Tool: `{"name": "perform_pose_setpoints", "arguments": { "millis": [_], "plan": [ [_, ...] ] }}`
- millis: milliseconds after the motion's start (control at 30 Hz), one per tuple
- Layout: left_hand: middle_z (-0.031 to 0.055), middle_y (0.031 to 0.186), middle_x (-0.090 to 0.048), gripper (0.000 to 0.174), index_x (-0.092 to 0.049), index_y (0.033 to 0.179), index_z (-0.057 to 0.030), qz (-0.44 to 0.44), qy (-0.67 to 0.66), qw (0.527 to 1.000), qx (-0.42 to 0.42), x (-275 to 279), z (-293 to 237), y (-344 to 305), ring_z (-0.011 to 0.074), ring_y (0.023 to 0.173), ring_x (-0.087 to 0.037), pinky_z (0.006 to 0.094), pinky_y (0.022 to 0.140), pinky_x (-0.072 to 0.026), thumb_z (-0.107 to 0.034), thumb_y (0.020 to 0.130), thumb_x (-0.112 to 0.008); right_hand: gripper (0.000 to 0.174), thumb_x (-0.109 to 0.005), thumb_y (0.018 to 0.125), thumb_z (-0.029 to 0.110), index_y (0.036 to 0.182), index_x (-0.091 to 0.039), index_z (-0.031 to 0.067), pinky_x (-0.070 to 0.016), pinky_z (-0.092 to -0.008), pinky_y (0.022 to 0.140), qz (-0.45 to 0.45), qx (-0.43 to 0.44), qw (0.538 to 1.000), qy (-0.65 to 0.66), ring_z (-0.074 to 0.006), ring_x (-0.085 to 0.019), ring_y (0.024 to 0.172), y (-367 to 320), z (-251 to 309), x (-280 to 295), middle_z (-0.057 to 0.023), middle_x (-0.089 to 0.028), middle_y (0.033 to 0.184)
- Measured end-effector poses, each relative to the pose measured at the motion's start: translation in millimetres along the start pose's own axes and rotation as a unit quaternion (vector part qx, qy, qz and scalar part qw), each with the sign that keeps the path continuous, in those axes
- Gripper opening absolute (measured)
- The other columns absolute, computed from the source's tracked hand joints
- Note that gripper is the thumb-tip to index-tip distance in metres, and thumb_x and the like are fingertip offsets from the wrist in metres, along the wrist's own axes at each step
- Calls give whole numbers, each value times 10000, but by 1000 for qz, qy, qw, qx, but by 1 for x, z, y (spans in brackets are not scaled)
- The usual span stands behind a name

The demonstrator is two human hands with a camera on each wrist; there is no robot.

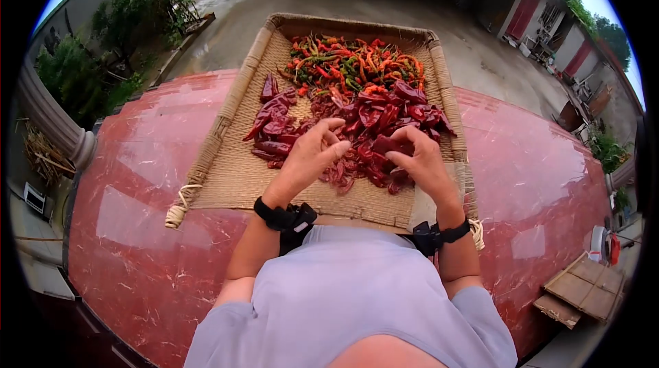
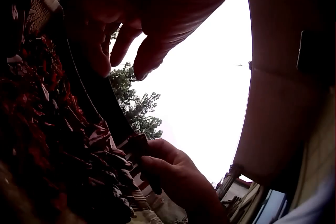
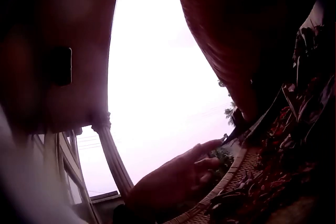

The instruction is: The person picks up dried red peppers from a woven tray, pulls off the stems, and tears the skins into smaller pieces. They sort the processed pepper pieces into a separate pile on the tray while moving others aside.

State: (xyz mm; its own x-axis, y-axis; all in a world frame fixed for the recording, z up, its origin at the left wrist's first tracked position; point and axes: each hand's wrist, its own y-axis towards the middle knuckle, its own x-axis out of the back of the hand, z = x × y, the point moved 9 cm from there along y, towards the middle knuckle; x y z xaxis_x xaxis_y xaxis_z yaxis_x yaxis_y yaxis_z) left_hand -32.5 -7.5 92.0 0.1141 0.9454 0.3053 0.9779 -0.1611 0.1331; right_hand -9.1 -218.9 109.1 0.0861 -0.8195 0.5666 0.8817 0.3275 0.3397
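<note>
My right hand (image 1: 424, 165) pinches a dark red dried chili pepper (image 1: 384, 145) between thumb and fingers, above the pile. In the left wrist view, the right hand (image 2: 176, 174) shows with the dark pepper at its fingertips. My left hand (image 1: 312, 156) hovers beside it, with thumb and forefinger apart and nothing between them. In the right wrist view, the left hand (image 3: 173, 179) has its forefinger stretched out. Under both hands lie wrinkled dark red dried peppers (image 1: 371, 115), with broken pieces among them. All rest in a shallow woven tray (image 1: 230, 182).
Thinner red, orange and green chilies (image 1: 350, 66) fill the tray's far end. The tray stands over a glossy red stone floor (image 1: 151, 231). At right lie flat brown boards (image 1: 583, 285); a pillar (image 1: 62, 117) rises at left. Beyond stretches a concrete yard (image 1: 226, 31).
</note>
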Motion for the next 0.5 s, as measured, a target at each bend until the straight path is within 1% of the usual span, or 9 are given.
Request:
{"name": "perform_pose_setpoints", "arguments": {
  "millis": [67, 133, 167, 267, 300, 367, 400, 433, 500],
  "plan": [
    [-1, 876, -576, 396, -554, 1329, -46, 65, -50, 997, 4, -26, -8, -3, 53, 718, -517, 222, 614, -439, -232, 988, -633, 270, -758, 788, 70, 1024, -635, 20, -514, -311, 778, 51, 25, 998, 19, -200, -648, 879, -2, 23, -15, -95, -645, 942],
    [-27, 790, -546, 289, -618, 1234, -38, 131, -110, 985, 23, -43, -9, -6, 42, 668, -492, 215, 590, -424, -215, 1007, -602, 233, -747, 811, 40, 1012, -633, 10, -518, -292, 732, 74, 37, 992, 99, -156, -643, 840, -6, 28, -31, -84, -634, 919],
    [-41, 745, -530, 217, -657, 1130, -32, 105, -96, 990, 16, -39, -11, -8, 37, 642, -474, 217, 570, -413, -201, 1018, -581, 212, -738, 834, 36, 1013, -630, 4, -520, -289, 728, 77, 49, 991, 94, -147, -641, 836, -7, 35, -33, -79, -631, 916],
    [-36, 748, -536, 229, -655, 1065, -33, 63, -30, 997, 13, -23, 0, -4, 37, 639, -479, 216, 555, -399, -248, 1006, -603, 221, -724, 857, 73, 1045, -627, 11, -527, -296, 734, 82, 12, 992, 100, -173, -661, 832, -6, 31, -36, -102, -639, 935],
    [-35, 745, -539, 233, -652, 1056, -34, 14, -18, 1000, 5, -11, 5, -2, 38, 640, -488, 218, 555, -403, -257, 1004, -607, 264, -713, 854, 119, 1087, -621, 35, -526, -343, 786, 54, 38, 997, 41, -237, -655, 900, -6, 27, -32, -112, -636, 982],
    [-26, 751, -558, 234, -643, 1030, -38, -79, -15, 997, 4, 16, 18, 2, 43, 636, -503, 226, 557, -422, -269, 1000, -614, 292, -711, 839, 141, 1104, -621, 56, -515, -376, 829, 30, 43, 997, -64, -272, -628, 961, -10, 20, -21, -112, -629, 1028],
    [5, 777, -598, 198, -652, 1029, -32, -128, -31, 991, 30, 32, 28, 2, 69, 661, -528, 238, 578, -445, -222, 988, -616, 306, -710, 832, 152, 1112, -620, 67, -509, -392, 850, 18, 45, 992, -115, -289, -614, 992, -13, 16, -14, -112, -626, 1050],
    [7, 784, -598, 203, -650, 1038, -34, -178, -25, 983, 26, 48, 32, 1, 71, 663, -531, 242, 580, -452, -228, 989, -618, 315, -708, 804, 147, 1104, -626, 100, -495, -428, 862, 20, 33, 990, -136, -302, -581, 1036, -18, 6, -11, -98, -610, 1064],
    [14, 807, -597, 214, -641, 1063, -35, -266, -21, 964, 20, 77, 35, -6, 80, 671, -540, 248, 588, -468, -235, 992, -617, 302, -710, 794, 134, 1084, -630, 111, -499, -427, 842, 35, 26, 978, -206, -302, -588, 1022, -27, 0, -3, -95, -603, 1030]
  ]
}}
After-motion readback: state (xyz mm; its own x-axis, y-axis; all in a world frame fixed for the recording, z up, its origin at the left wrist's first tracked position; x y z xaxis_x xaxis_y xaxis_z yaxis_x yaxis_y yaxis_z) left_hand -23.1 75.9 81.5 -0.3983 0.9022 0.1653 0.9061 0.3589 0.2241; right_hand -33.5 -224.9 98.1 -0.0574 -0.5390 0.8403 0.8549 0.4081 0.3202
